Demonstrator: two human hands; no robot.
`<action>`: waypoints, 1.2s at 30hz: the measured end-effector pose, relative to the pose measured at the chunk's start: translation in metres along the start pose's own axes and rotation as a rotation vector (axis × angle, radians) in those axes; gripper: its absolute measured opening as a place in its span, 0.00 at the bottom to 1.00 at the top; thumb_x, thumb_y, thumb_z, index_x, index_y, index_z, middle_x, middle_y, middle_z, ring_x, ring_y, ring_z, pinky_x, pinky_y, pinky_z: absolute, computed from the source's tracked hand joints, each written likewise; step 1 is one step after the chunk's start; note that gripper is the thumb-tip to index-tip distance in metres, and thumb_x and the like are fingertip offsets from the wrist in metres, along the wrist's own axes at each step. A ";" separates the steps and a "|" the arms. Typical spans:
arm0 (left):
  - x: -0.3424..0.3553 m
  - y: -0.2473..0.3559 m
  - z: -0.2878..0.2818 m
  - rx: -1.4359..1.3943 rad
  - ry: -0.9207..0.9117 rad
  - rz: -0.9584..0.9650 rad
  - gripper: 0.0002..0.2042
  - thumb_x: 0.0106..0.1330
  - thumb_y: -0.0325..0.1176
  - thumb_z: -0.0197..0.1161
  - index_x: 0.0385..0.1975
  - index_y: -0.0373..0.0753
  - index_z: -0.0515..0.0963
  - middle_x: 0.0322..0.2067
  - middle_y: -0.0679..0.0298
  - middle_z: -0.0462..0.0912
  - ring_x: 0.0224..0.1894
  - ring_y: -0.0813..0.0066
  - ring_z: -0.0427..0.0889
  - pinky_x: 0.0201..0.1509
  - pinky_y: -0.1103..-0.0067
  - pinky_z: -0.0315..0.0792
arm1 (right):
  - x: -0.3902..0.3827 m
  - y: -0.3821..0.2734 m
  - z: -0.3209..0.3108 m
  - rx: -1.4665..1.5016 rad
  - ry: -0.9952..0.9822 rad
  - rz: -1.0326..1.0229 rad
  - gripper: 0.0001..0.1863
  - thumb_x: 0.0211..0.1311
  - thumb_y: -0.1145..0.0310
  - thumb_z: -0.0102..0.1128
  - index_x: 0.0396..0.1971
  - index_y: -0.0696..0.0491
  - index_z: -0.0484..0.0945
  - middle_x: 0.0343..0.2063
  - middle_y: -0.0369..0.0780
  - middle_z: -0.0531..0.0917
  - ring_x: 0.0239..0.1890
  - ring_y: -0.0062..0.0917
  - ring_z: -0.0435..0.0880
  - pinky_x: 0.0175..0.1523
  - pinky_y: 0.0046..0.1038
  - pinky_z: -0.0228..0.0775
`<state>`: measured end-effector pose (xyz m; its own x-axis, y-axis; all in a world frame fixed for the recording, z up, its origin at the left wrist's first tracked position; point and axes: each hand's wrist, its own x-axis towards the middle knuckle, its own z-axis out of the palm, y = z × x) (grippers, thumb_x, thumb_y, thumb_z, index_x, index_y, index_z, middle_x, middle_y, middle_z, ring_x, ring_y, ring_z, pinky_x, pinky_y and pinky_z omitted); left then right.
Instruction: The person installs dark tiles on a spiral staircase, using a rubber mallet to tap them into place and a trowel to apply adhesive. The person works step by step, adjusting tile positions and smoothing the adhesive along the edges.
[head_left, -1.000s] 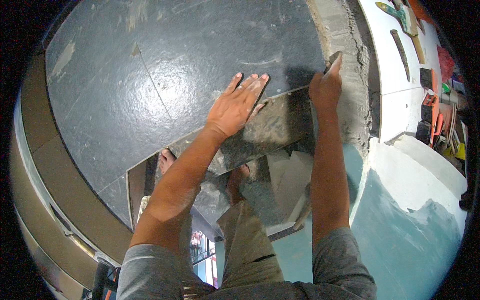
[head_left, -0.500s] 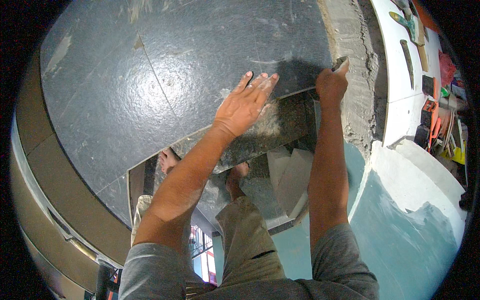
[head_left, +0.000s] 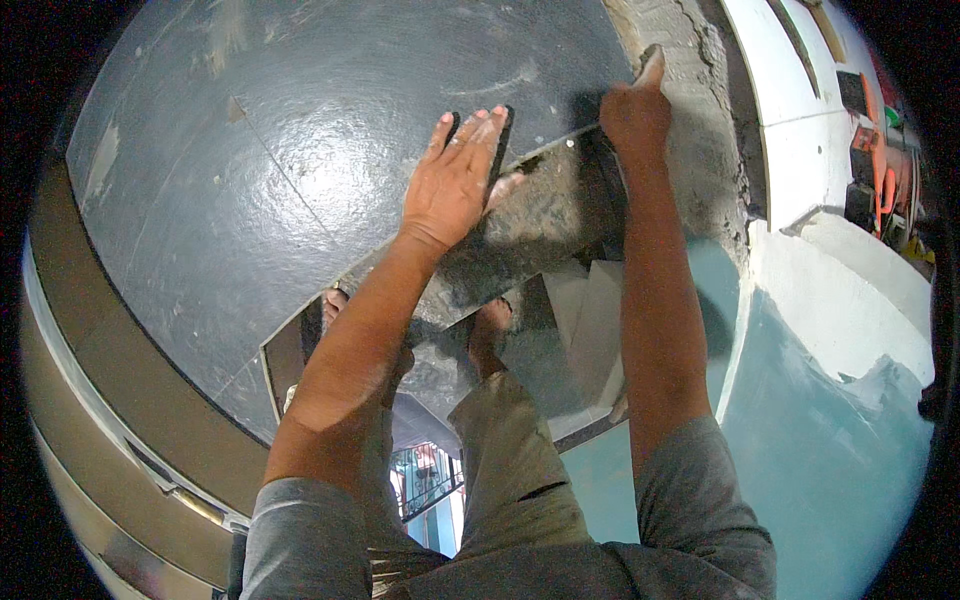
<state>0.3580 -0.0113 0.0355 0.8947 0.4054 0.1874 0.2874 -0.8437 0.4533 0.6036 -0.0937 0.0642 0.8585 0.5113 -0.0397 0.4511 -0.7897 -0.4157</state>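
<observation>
My left hand point(head_left: 447, 187) lies flat near the front edge of a dark grey tiled landing point(head_left: 330, 150), fingers stretched out and dusted with pale powder. My right hand point(head_left: 637, 118) is closed at the right corner of the landing, beside a strip of rough grey mortar point(head_left: 695, 130). One of its digits points forward along the mortar, with a small greyish shape at its tip. Whatever the curled fingers may hold is hidden.
Below the landing edge are dark steps point(head_left: 540, 215) where my bare feet point(head_left: 490, 318) stand. Pale board-like pieces point(head_left: 595, 300) lean at the right. White tiles point(head_left: 805, 165) and assorted tools point(head_left: 880, 170) lie beyond the mortar. A blue-green wall point(head_left: 810, 470) stands at the lower right.
My view has shifted, and both hands appear higher and farther left in it. The left hand stays flat on the landing; the right stays closed by the mortar strip.
</observation>
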 end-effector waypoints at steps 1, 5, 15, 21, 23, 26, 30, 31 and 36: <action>0.001 0.001 0.001 0.008 0.003 -0.018 0.39 0.70 0.53 0.62 0.73 0.34 0.59 0.69 0.54 0.71 0.72 0.62 0.69 0.78 0.59 0.55 | 0.000 -0.001 -0.001 -0.029 0.028 -0.023 0.41 0.60 0.70 0.52 0.74 0.58 0.52 0.50 0.62 0.81 0.50 0.58 0.84 0.59 0.50 0.74; 0.004 0.005 0.004 0.049 0.048 -0.008 0.37 0.69 0.48 0.65 0.72 0.33 0.61 0.66 0.54 0.75 0.68 0.59 0.74 0.77 0.59 0.58 | -0.001 -0.005 -0.002 -0.094 0.033 -0.029 0.43 0.59 0.69 0.52 0.75 0.59 0.49 0.42 0.61 0.85 0.45 0.57 0.86 0.55 0.52 0.76; 0.003 0.004 0.003 -0.059 0.075 -0.070 0.36 0.65 0.46 0.69 0.68 0.33 0.65 0.65 0.55 0.77 0.66 0.59 0.76 0.77 0.58 0.57 | 0.002 0.000 0.002 -0.044 0.011 -0.017 0.43 0.57 0.68 0.53 0.74 0.62 0.51 0.50 0.64 0.81 0.51 0.60 0.83 0.61 0.53 0.73; 0.004 0.006 0.002 -0.101 0.098 -0.102 0.36 0.62 0.44 0.70 0.68 0.36 0.66 0.62 0.57 0.79 0.64 0.60 0.79 0.76 0.57 0.57 | 0.003 0.003 0.004 -0.100 0.038 -0.032 0.42 0.58 0.66 0.55 0.73 0.60 0.53 0.46 0.65 0.83 0.49 0.59 0.84 0.58 0.52 0.74; 0.005 0.007 0.003 -0.123 0.094 -0.132 0.36 0.61 0.44 0.71 0.67 0.38 0.67 0.62 0.58 0.80 0.63 0.60 0.80 0.76 0.56 0.58 | 0.002 0.003 0.004 -0.079 0.049 -0.041 0.42 0.58 0.65 0.55 0.73 0.60 0.53 0.46 0.65 0.82 0.49 0.60 0.84 0.58 0.52 0.74; 0.006 0.008 0.005 -0.148 0.124 -0.136 0.35 0.60 0.43 0.72 0.66 0.39 0.67 0.61 0.61 0.81 0.61 0.60 0.82 0.75 0.55 0.59 | 0.001 0.004 0.003 -0.062 0.042 -0.024 0.42 0.57 0.64 0.56 0.72 0.61 0.54 0.46 0.65 0.82 0.48 0.60 0.84 0.58 0.52 0.75; 0.006 0.011 0.006 -0.179 0.130 -0.173 0.35 0.60 0.44 0.71 0.66 0.40 0.68 0.60 0.62 0.82 0.61 0.61 0.82 0.75 0.57 0.59 | 0.003 0.006 0.005 -0.034 0.067 -0.055 0.42 0.56 0.64 0.56 0.71 0.61 0.57 0.46 0.66 0.82 0.48 0.60 0.84 0.58 0.51 0.75; 0.006 0.012 0.006 -0.189 0.117 -0.194 0.35 0.60 0.45 0.71 0.67 0.41 0.68 0.60 0.60 0.81 0.62 0.61 0.80 0.76 0.58 0.58 | 0.004 0.007 0.006 -0.043 0.079 -0.052 0.42 0.55 0.63 0.56 0.71 0.61 0.57 0.46 0.66 0.82 0.48 0.60 0.84 0.58 0.51 0.75; 0.007 0.012 0.006 -0.175 0.160 -0.177 0.36 0.60 0.46 0.74 0.66 0.40 0.67 0.57 0.64 0.85 0.58 0.62 0.84 0.74 0.56 0.61 | 0.008 0.010 0.009 -0.090 0.096 -0.064 0.42 0.54 0.62 0.58 0.70 0.62 0.59 0.46 0.65 0.82 0.49 0.60 0.84 0.58 0.51 0.75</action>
<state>0.3692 -0.0205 0.0371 0.7669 0.6025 0.2208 0.3581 -0.6873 0.6320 0.6128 -0.0945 0.0515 0.8446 0.5303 0.0735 0.5222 -0.7859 -0.3312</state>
